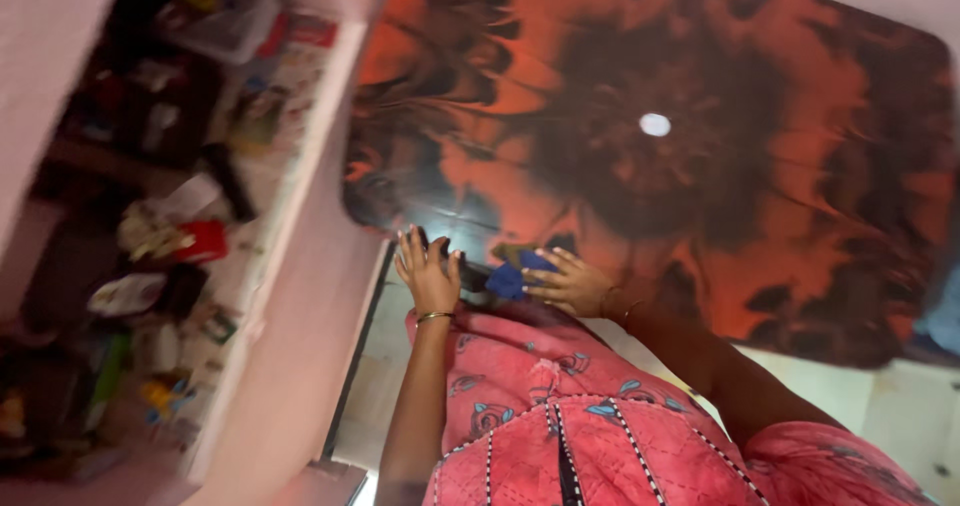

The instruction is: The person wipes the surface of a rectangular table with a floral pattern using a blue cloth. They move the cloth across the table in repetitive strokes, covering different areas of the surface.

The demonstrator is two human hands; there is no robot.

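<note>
Pressing flat against a glossy panel [640,116] patterned in swirling orange, red and black are two hands, one to each side of a single blue cloth [518,276]. The left hand [427,274] lies open, fingers spread and pointing up the panel, palm on the surface near the panel's lower left corner; one thin bangle [434,316] circles that wrist. The right hand [568,284] rests with its fingers curled loosely over the cloth, holding it down against the panel close to the lower edge; whether the fingers truly pinch the cloth cannot be told. A small dark object sits between the two hands, too blurred to name.

One bright round reflection [655,124] shows near the panel's middle. Above and to the right of the hands the panel runs wide and bare up to its rounded upper right corner, leaving plenty of surface open. To the left, the panel's edge meets a pale pink wall [330,226], and beyond that a shelf unit [150,196] crowded with blurred packets and containers, too many and too smeared to count. A pink garment [560,406] with dotted trim fills the lower frame.
</note>
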